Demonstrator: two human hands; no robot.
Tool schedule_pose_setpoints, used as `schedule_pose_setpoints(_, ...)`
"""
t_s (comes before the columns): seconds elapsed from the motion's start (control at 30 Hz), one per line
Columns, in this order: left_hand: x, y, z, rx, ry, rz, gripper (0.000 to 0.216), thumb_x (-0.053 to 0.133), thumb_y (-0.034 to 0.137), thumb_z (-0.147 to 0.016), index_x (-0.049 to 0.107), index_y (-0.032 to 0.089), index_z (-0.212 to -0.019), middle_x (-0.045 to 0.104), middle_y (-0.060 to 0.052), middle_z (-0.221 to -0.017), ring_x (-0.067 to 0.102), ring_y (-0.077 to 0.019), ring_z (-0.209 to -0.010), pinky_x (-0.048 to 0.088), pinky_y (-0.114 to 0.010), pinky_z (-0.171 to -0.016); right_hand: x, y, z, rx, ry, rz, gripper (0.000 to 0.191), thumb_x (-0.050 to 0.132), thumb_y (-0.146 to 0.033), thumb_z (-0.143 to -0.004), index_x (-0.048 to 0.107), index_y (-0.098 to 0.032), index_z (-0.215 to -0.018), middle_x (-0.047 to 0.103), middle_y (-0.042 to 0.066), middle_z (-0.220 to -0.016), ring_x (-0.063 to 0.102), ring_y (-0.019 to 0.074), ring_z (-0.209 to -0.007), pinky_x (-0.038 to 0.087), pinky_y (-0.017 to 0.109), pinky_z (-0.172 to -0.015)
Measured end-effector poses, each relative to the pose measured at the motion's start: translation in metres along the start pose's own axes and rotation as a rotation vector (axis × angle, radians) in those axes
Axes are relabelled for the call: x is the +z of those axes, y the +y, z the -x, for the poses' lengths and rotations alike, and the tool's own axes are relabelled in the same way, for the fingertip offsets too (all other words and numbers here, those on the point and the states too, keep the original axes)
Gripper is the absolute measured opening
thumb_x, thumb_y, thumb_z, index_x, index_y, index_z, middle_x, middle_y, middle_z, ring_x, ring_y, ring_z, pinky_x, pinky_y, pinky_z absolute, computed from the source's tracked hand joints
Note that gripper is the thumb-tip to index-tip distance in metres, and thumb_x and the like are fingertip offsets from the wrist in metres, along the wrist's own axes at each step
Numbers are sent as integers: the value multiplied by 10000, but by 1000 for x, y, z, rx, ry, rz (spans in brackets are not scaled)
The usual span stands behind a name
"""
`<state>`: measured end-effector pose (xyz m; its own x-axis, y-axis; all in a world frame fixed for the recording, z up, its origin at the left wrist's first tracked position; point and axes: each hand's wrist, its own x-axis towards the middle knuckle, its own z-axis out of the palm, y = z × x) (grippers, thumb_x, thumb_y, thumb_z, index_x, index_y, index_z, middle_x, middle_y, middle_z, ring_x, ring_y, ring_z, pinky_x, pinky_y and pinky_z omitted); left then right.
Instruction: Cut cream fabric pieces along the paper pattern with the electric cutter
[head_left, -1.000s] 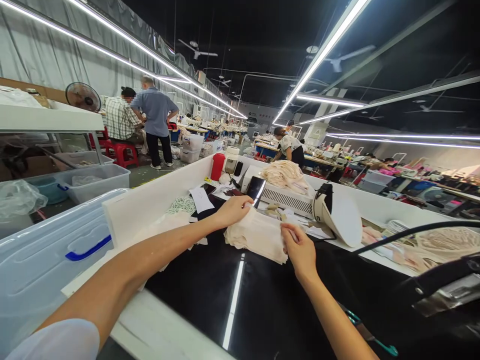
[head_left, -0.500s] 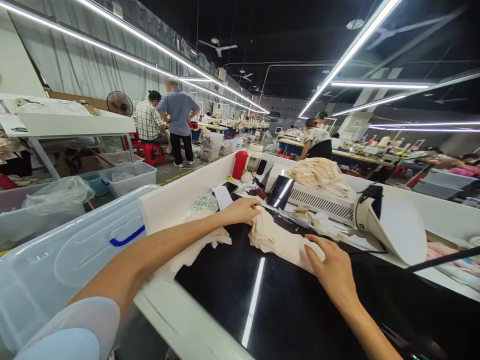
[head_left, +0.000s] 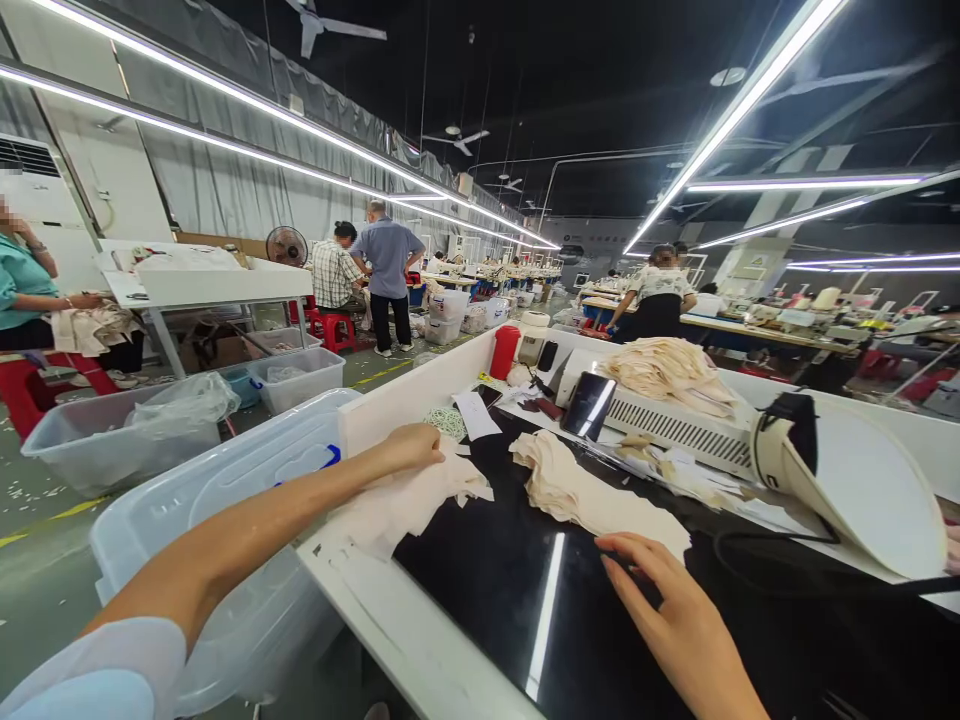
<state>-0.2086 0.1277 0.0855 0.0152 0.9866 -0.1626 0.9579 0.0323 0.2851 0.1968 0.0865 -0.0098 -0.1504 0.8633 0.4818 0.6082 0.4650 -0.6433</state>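
Observation:
My left hand (head_left: pixel 414 446) is at the back edge of a loose pile of cream fabric pieces (head_left: pixel 409 500), fingers curled and closed on the cloth. Its fingertips are partly hidden. That pile lies over the left corner of the black glossy work surface (head_left: pixel 480 570). My right hand (head_left: pixel 667 610) is open, thumb and fingers apart, just in front of a neater stack of cream fabric pieces (head_left: pixel 592 490). The stack lies flat on the black surface, its far-left end ruffled into layers.
Behind the stack stands a white slotted machine housing (head_left: pixel 660 415) with more cream fabric (head_left: pixel 671 372) on top. A white cone-shaped part (head_left: pixel 877 490) is at right. Lidded plastic bins (head_left: pixel 217 470) flank the table's left side. Several people work farther off.
My left hand has moved left, from the far end of the stack to the loose pile. My right hand has come slightly off the stack. The view has shifted left.

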Motion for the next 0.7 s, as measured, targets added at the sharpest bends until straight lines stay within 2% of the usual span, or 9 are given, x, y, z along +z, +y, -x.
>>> schedule_pose_setpoints(0.1, 4, -4, 1, 34, 32, 63, 406, 775, 438, -1129, 718, 177, -1435, 730, -123, -1438, 752, -292, -1245, 679, -515, -1063, -1, -11, 7, -14, -13, -21, 402, 675, -671, -983, 849, -310, -1013, 853, 78, -1198, 828, 338, -1111, 686, 462, -966)
schedule_pose_setpoints(0.27, 1, -11, 5, 112, 112, 198, 382, 773, 455, -1130, 736, 171, -1382, 747, -110, -1385, 758, -282, -1209, 678, -500, -1047, -1, -33, 15, -2, -25, -97, 419, 700, -686, -994, 876, -306, -1003, 858, 86, -1146, 845, 308, -988, 681, 337, -682)
schedule_pose_setpoints(0.43, -12, -3, 17, 220, 180, 388, 158, 719, 315, -1087, 759, 163, -1091, 784, -49, -1106, 744, -252, -1072, 613, -413, -1017, 3, -53, 18, 29, -77, -155, 428, 725, -706, -967, 899, -316, -975, 861, 66, -1051, 832, 273, -867, 677, 305, -654)
schedule_pose_setpoints(0.53, -17, 16, 32, 306, 163, 523, 104, 699, 271, -1007, 746, 179, -1019, 784, -26, -1027, 728, -229, -1009, 573, -338, -951, 9, -60, 18, 123, -94, -199, 514, 752, -792, -918, 901, -311, -1018, 865, 61, -1029, 833, 269, -852, 705, 311, -722)
schedule_pose_setpoints(0.63, -13, 42, 54, 409, 64, 649, 138, 742, 305, -985, 748, 183, -1050, 781, -22, -1010, 725, -186, -929, 565, -291, -867, 16, -65, 17, 222, -67, -333, 659, 834, -839, -845, 877, -295, -1214, 876, 84, -1154, 856, 310, -1055, 726, 347, -910)
schedule_pose_setpoints(0.7, -6, 61, 68, 468, -23, 715, 194, 813, 331, -962, 749, 181, -1067, 776, -18, -1000, 710, -155, -859, 555, -272, -819, 18, -73, 19, 265, -74, -436, 772, 881, -824, -825, 825, -294, -1383, 866, 104, -1273, 838, 332, -1194, 720, 368, -968)
